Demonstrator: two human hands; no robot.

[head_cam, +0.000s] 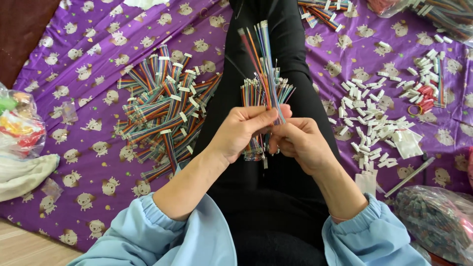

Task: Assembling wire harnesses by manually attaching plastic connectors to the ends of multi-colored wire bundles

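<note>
My left hand (241,130) grips a thick bunch of multicoloured ribbon wires (263,88) held upright over my lap, with metal-tipped ends fanning out at mid-height. My right hand (300,143) pinches one flat strip of coloured wires (258,54) that stands taller than the rest of the bunch. Both hands touch each other around the bundle. The lower wire ends stick out below my left palm.
A heap of finished rainbow wire strips with white connectors (165,111) lies on the purple patterned cloth (88,143) at left. Loose white plastic connectors (369,123) are scattered at right. Clear bags (436,216) sit at lower right and at the left edge (17,123).
</note>
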